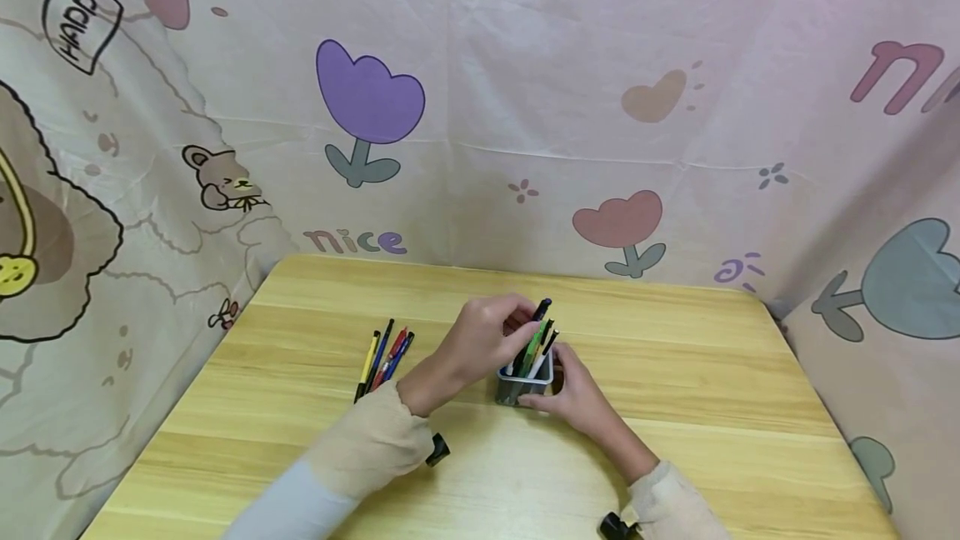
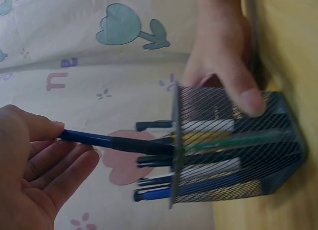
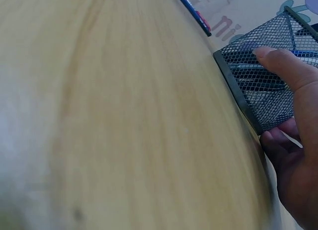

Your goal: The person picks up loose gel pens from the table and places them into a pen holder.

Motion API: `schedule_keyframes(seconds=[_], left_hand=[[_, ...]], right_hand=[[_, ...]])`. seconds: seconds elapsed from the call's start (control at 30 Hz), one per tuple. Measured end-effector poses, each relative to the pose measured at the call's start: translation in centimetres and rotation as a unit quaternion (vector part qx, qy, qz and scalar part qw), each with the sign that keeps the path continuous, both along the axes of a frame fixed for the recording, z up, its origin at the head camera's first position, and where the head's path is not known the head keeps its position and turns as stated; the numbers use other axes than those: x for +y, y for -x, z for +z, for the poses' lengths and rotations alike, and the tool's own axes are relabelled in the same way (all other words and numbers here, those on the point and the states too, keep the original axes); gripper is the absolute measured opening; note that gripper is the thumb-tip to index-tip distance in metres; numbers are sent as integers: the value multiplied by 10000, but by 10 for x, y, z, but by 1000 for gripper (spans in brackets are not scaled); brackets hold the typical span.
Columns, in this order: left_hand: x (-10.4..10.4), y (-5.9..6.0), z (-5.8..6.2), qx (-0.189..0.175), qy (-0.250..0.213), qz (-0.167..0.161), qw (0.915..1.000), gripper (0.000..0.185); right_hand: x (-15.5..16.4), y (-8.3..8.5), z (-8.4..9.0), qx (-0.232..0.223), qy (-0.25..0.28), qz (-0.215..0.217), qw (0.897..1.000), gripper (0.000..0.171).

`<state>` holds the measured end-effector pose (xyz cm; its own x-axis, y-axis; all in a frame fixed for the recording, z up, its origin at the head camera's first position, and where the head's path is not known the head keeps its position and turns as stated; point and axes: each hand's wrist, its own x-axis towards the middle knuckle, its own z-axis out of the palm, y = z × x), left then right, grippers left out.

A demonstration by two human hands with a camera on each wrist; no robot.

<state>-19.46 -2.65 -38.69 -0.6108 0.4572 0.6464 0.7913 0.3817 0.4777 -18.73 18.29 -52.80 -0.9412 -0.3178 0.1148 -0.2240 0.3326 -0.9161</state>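
Note:
A black mesh pen holder (image 1: 516, 391) stands mid-table with several pens upright in it. My left hand (image 1: 517, 327) pinches the upper end of a blue pen (image 1: 542, 307) whose lower end is inside the holder. In the left wrist view my left hand (image 2: 69, 140) holds that blue pen (image 2: 107, 140) between thumb and fingers, and its tip passes the rim of the holder (image 2: 238, 160). My right hand (image 1: 558, 382) grips the holder from the right side. The right wrist view shows my right hand (image 3: 268, 96) with thumb and fingers around the mesh holder (image 3: 256, 88).
Several loose pens (image 1: 385, 359) lie side by side on the wooden table (image 1: 675, 407), left of the holder; their ends (image 3: 195, 14) show in the right wrist view. A printed cloth backdrop (image 1: 480, 107) closes off the back and both sides.

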Motion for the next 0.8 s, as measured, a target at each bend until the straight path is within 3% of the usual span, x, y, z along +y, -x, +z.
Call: schedule_keyframes(seconds=[0.23, 0.8], left_hand=[[8, -1, -15, -227, 268, -77, 9994, 9], [17, -2, -37, -526, 722, -103, 9960, 9]], right_hand=[[0, -1, 3, 51, 11, 83, 10000, 79], [-2, -1, 4, 214, 119, 225, 9994, 81]])
